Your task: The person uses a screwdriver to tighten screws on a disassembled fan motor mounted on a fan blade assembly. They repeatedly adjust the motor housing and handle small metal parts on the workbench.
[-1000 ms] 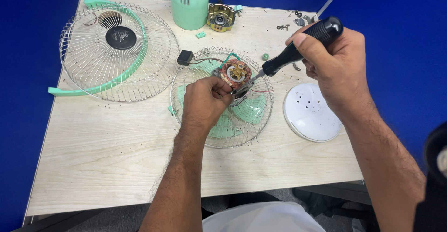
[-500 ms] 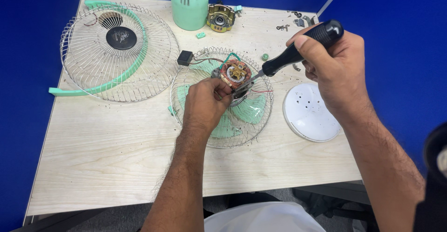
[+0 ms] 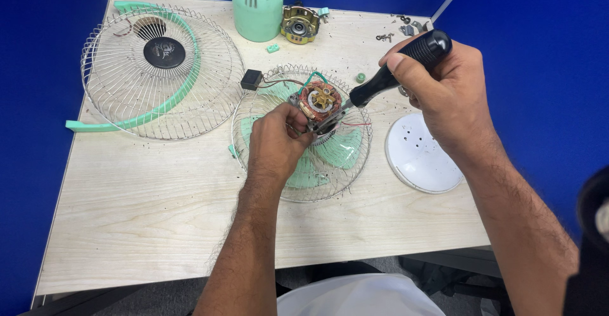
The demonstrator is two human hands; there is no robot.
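A fan motor with copper windings sits on a wire rear guard over green blades. My left hand grips the motor's near left side. My right hand is shut on a black-handled screwdriver, and its tip touches the motor's right edge. A small black capacitor hangs off the motor by wires to the left.
A front wire guard with a green rim lies at the back left. A green motor cover and a brass-coloured metal part stand at the back. A white round plate lies on the right. Loose screws are scattered at the back right.
None of note: both hands hold their places on the motor and the screwdriver.
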